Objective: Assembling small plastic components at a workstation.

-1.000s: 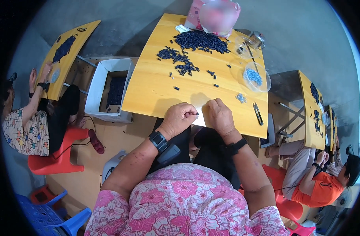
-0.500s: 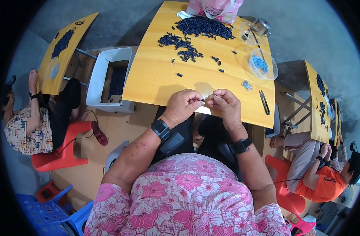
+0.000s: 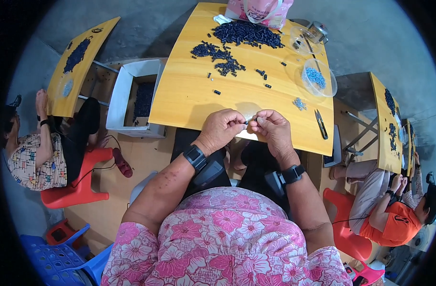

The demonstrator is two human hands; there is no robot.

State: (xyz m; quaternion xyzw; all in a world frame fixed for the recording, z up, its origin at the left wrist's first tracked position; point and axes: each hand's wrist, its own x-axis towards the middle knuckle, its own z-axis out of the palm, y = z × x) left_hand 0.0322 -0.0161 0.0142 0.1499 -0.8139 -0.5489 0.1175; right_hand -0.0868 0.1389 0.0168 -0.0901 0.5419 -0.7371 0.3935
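Note:
My left hand [image 3: 221, 128] and my right hand [image 3: 275, 131] meet at the near edge of the yellow table, fingertips pinched and almost touching. A small black piece [image 3: 246, 122] shows at the tips of my left thumb and forefinger. Whatever my right fingers pinch is too small to make out. Beyond my hands lie a few loose black cylindrical pieces [image 3: 217, 92]. Further back are a scattered group of black pieces [image 3: 218, 56] and a larger black heap [image 3: 249, 34]. Right of my right hand lie a little cluster of pale blue pieces [image 3: 299, 103] and black-handled thread snips [image 3: 321, 124].
A clear round tub [image 3: 333, 86] of blue pieces stands at the table's right edge, a metal canister [image 3: 318, 31] behind it. A pink bag [image 3: 280, 18] sits at the back. Left of the table is a white box [image 3: 117, 107]. Other people sit at tables on both sides.
My fingertips have shifted slightly, the right ones a little closer to the left. Otherwise the table looks the same, with only a small shift of the view.

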